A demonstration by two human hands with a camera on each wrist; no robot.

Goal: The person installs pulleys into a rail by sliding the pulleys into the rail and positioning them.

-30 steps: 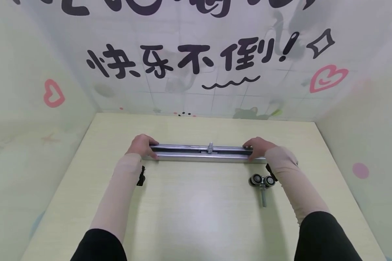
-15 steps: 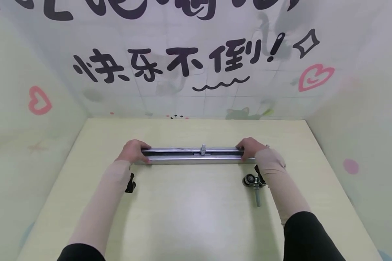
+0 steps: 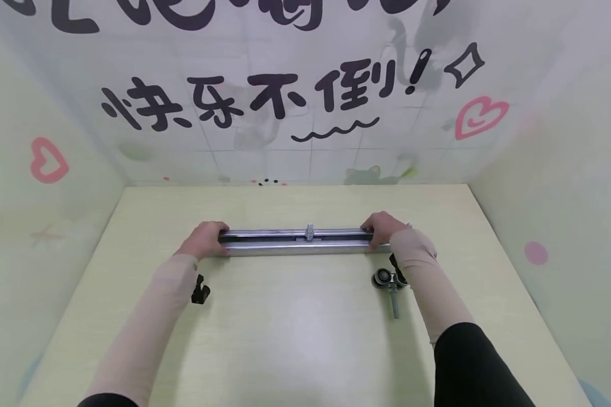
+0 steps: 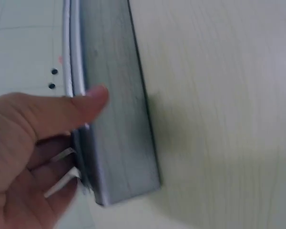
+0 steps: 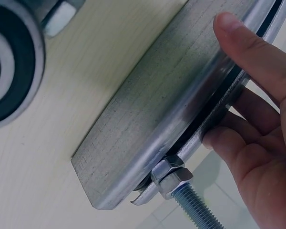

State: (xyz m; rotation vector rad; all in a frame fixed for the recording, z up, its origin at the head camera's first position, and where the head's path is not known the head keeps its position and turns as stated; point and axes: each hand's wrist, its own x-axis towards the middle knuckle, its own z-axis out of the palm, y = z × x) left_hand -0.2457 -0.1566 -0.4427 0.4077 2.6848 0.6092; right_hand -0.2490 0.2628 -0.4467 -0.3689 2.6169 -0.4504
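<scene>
A silvery metal track rail (image 3: 290,249), with a slot along its top, lies crosswise on the table. My left hand (image 3: 203,238) grips its left end; in the left wrist view the thumb (image 4: 93,102) lies over the near wall and the fingers are on the far side. My right hand (image 3: 384,227) holds the rail towards its right end, thumb in front, curled fingers behind. Out of the slot at mid-length stands a bolt (image 3: 309,230). Another threaded bolt (image 5: 193,202) with nuts sticks up at the right end, in the right wrist view.
A twin-wheel roller trolley (image 3: 383,278) with a threaded stem lies on the table (image 3: 295,339) in front of the right wrist, partly covered by it. Black camera mounts (image 3: 200,291) hang under the wrists. Printed cloth walls (image 3: 285,158) enclose the back and sides.
The head view has turned, so the whole scene sits farther left. Both hands keep their hold on the rail. The right wrist now covers more of the roller trolley.
</scene>
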